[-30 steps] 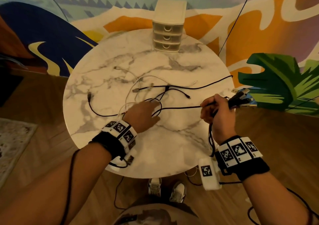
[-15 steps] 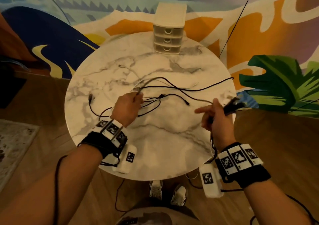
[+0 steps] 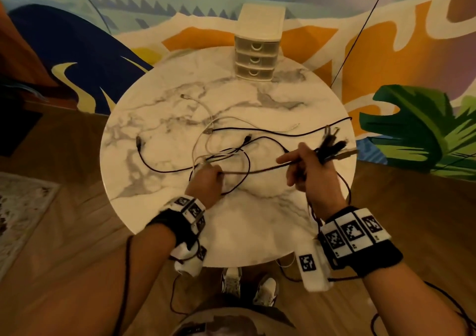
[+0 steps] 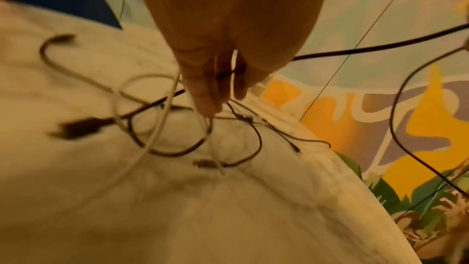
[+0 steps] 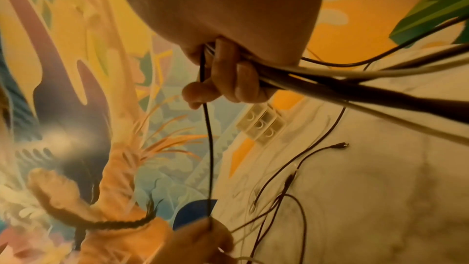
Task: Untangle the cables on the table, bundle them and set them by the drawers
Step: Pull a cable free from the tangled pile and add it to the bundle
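Several black and white cables (image 3: 231,139) lie tangled in the middle of the round marble table (image 3: 159,119). My left hand (image 3: 215,173) pinches strands at the near edge of the tangle; in the left wrist view its fingers (image 4: 210,91) close on a black cable (image 4: 228,72) and thin white ones. A black cable (image 3: 257,171) runs stretched from it to my right hand (image 3: 304,165). That hand grips a bunch of cable ends (image 3: 332,147) with its index finger pointing left. The right wrist view shows the gripped bunch (image 5: 291,75) and the stretched cable (image 5: 209,158).
A small cream drawer unit (image 3: 256,52) with three drawers stands at the table's far edge, also in the right wrist view (image 5: 261,125). Loose plugs lie at the left (image 3: 138,141) and far left (image 3: 183,96) of the tangle. Cables hang off the near right edge.
My left hand went from lying on the tangle to lifting strands, then came back nearer and right, pinching them. The black cable between the hands is now drawn straighter. My right hand stayed put.
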